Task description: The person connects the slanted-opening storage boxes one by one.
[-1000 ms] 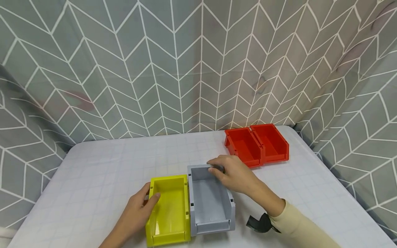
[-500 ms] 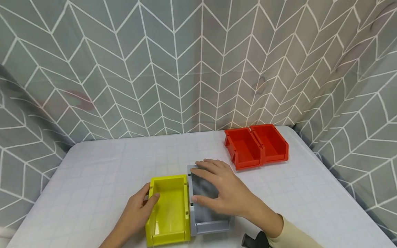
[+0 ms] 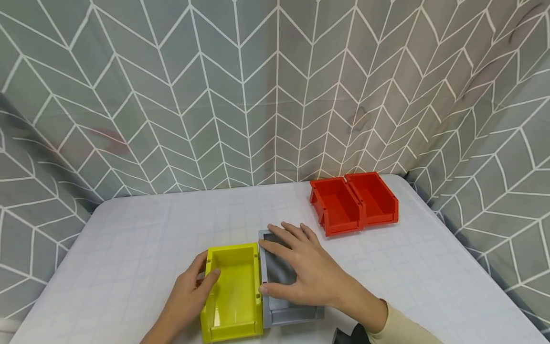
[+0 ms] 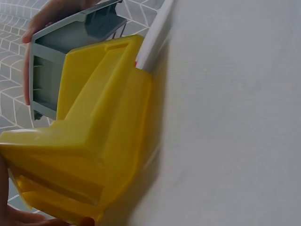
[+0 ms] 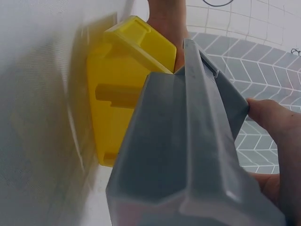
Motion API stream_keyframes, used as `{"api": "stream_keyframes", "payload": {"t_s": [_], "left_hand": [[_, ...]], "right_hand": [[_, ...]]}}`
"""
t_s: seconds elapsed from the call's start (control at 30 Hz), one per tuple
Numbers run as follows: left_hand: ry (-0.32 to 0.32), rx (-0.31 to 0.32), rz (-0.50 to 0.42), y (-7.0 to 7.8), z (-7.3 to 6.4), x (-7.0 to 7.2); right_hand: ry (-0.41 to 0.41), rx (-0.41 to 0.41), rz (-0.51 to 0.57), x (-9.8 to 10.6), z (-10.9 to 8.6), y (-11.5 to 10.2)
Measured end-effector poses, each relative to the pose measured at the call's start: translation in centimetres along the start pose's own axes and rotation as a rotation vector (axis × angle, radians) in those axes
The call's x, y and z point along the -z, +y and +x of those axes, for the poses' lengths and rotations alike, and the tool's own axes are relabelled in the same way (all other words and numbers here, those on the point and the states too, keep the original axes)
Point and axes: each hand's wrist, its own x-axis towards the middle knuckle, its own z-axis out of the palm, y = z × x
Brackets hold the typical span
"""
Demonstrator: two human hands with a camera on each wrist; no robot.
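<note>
Curtain (image 3: pixel 258 95): grey-green fabric, white chevron lines, hanging from 9 through 12 to 3 o'clock.
Worktop (image 3: pixel 142 248): white cloth covering with a faint grid, rounded far corners.
Yellow bin (image 3: pixel 236 286): glossy moulded plastic, long and deep, low lip at 6 o'clock, small slots along the side rims; it stands at 7 o'clock on the worktop, light glinting off its inner floor.
Grey bin (image 3: pixel 279 271): matching plastic shape, at 3 o'clock of the yellow bin, their rims alongside; its interior is shaded and partly hidden.
Red bins (image 3: pixel 353 203): two smaller plastic trays side by side at 1 o'clock.
Right grip (image 3: pixel 305 272): fingers spread wide across the grey bin, thumb tip at its 9 o'clock rim.
Left grip (image 3: pixel 189 291): holds the yellow bin's 9 o'clock wall, thumb inside, fingers outside.
Sleeve (image 3: pixel 401 326): plain cream cloth, on the right forearm.
Black object (image 3: pixel 350 336): beside the right wrist, cut off at 6 o'clock.
</note>
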Motion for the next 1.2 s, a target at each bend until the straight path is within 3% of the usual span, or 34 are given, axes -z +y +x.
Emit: {"api": "stream_keyframes", "payload": {"t_s": [0.17,0.27,0.43,0.73,1.2], "left_hand": [[0.174,-0.204,0.061,-0.17,-0.3,-0.18],[0.219,-0.291,0.082,-0.32,-0.39,-0.33],[0.209,-0.281,0.078,-0.32,-0.52,-0.48],[0.147,-0.195,0.004,-0.31,-0.75,-0.51],[0.188,-0.318,0.068,-0.67,-0.57,-0.69]], "right_hand": [[-0.003,-0.005,-0.003,-0.04,-0.05,-0.02],[-0.008,-0.009,-0.005,-0.03,-0.05,-0.03],[-0.014,-0.011,-0.002,0.0,-0.07,-0.03],[-0.026,-0.013,-0.01,0.0,-0.09,-0.08],[-0.023,-0.009,-0.026,-0.02,-0.11,-0.06]]}}
